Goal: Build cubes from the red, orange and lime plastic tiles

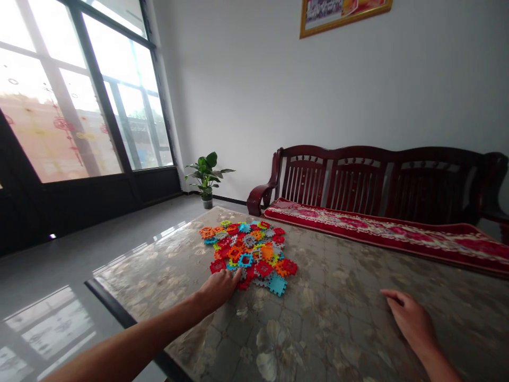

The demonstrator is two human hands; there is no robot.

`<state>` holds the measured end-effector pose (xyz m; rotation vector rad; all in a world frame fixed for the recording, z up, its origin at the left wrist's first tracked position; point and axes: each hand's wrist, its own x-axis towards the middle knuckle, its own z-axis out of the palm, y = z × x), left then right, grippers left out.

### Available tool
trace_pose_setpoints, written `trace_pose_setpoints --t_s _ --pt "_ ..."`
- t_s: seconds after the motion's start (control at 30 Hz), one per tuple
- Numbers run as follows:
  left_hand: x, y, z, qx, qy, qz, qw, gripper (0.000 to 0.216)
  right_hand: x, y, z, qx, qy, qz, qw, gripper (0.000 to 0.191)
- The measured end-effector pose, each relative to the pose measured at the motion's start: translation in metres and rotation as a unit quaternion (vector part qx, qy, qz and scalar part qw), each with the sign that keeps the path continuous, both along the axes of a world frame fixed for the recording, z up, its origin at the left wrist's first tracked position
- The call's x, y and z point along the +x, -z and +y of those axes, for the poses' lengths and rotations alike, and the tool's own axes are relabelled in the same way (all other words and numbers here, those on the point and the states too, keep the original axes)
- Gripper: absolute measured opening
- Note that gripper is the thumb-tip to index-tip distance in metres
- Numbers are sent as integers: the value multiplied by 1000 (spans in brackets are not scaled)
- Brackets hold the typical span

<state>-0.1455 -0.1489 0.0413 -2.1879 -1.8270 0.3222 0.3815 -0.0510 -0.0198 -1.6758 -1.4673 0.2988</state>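
My left hand (221,283) reaches to the near left edge of a heap of interlocking plastic tiles. Its thumb and fingers look apart, with the fingertips at the tiles close to a grey tile (244,273) and a red tile (217,266). No tile is plainly lifted in it. The tiles are notched squares in red, orange, blue, grey and lime, many with cut-out centres. A solid blue tile (277,285) lies at the heap's near side. Well to the right, my right hand (411,320) is low over the table, index finger stretched out, other fingers partly hidden, apparently holding nothing.
The heap lies on a table (318,329) with a floral, glossy cover. A dark wooden bench (353,180) with a red patterned cushion (377,233) stands behind it. Beyond the table's far left corner are a potted plant (207,175) and tall windows (127,101).
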Motion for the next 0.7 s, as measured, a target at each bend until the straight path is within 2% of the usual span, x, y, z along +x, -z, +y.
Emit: trace_pose_setpoints --t_s 0.07,0.27,0.4,0.57,0.7 --pt "2 -4 1 0 -7 -2 1000 53 1 1 1 1 -1 0 1000 40" --pt "-5 -9 4 37 -34 -71 996 33 0 1 -1 10 -7 -1 1000 40" --pt "-12 -19 4 24 -62 -110 992 28 -1 -1 -3 15 -5 -7 1000 39" --pt "-20 -39 8 13 -151 -161 975 27 -2 -1 -3 10 2 -6 1000 39" --pt "-30 -47 15 34 -200 -190 960 31 -2 0 -3 8 2 -2 1000 40"
